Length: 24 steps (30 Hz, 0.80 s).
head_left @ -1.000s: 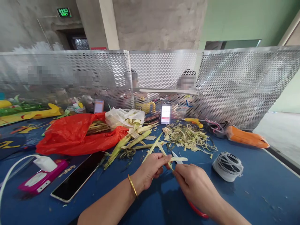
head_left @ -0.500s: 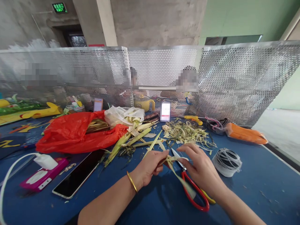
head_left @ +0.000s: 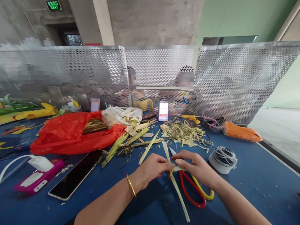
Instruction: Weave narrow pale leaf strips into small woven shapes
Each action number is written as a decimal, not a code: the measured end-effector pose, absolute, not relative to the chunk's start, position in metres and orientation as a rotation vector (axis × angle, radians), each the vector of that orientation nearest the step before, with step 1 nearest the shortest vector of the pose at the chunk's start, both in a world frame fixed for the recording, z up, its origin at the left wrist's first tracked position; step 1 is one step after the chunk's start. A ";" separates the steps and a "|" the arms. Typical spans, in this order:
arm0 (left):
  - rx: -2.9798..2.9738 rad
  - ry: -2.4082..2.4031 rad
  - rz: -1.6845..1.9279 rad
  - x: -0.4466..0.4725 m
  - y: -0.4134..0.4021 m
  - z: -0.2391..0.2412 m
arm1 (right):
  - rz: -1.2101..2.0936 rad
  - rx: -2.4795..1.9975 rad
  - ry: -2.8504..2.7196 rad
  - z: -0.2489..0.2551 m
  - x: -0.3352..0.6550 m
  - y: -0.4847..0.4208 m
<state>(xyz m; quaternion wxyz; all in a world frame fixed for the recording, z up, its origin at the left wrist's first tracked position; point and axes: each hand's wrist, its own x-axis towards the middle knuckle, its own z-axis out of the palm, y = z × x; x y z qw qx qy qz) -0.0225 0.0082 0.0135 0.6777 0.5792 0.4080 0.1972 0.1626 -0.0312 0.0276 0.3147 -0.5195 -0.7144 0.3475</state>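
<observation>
Between my fingers are pale green leaf strips (head_left: 179, 193), crossing at a small folded knot. One strip hangs down toward the table's front, and another points up and away. My left hand (head_left: 150, 170), with a gold bangle (head_left: 131, 186) at the wrist, pinches the strips at the crossing. Just to its right, my right hand (head_left: 199, 168) has its thumb and forefinger closed on a short strip running sideways from the knot. Scissors with one red and one yellow handle (head_left: 196, 204) lie under my right hand, which partly covers them. A loose strip (head_left: 149, 147) rests beyond my left hand.
Leaf scraps (head_left: 185, 132) are heaped beyond my hands. A cord spool (head_left: 222, 160) stands right; an orange packet (head_left: 241, 131) lies behind it. Left are a red bag (head_left: 65, 132), phone (head_left: 76, 175) and pink power strip (head_left: 38, 179). A perforated metal screen (head_left: 161, 65) divides off other people.
Both hands have come closer together at the knot. My right fingers have moved in and closed on the sideways strip. The hanging strip now stretches straight down, and the view has shifted slightly.
</observation>
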 end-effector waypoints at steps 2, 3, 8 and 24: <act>1.310 0.873 0.423 -0.021 0.004 0.012 | 1.034 -1.346 -1.740 0.023 0.157 -0.031; 1.316 0.864 0.410 -0.020 0.002 0.011 | 1.105 -1.341 -1.662 0.020 0.153 -0.030; 1.369 0.912 0.359 -0.017 -0.004 0.008 | 1.230 -1.349 -1.309 0.008 0.135 -0.032; 1.333 0.845 0.479 -0.026 0.008 0.020 | 1.065 -1.382 -1.855 0.022 0.164 -0.033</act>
